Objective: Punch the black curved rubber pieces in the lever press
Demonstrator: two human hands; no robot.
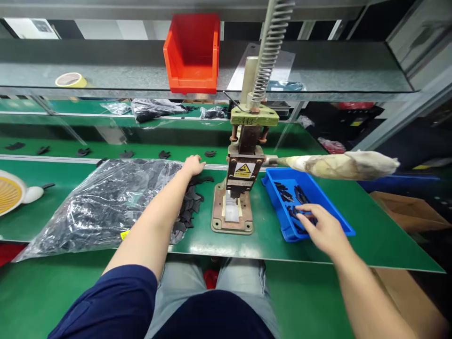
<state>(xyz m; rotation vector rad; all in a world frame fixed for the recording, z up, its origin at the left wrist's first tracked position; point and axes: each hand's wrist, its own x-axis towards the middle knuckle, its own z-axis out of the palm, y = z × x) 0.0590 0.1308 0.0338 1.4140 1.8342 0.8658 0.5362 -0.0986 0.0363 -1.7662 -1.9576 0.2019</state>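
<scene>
My left hand (194, 165) reaches to the belt-side edge of a pile of flat, curved black pieces (190, 205) spilling from a large clear plastic bag (116, 202). Its fingers point away and down, so their grip is hidden. Over on the right, my right hand (323, 228) dips into a blue tray (326, 202) of small black strips (282, 192). Thumb and forefinger pinch at one of these strips. Between both hands stands a hand press (243, 169) with a spring on top and a cloth-wrapped lever (346, 165). A pale fixture (232, 211) lies on its base.
Several black pieces (164, 154) lie spaced along the green conveyor (141, 136) behind the bench. An orange bin (192, 54) and a tape roll (70, 80) sit on the shelf above. A white-and-yellow fan-like object (10, 193) is at far left; a cardboard box (411, 209) is at right.
</scene>
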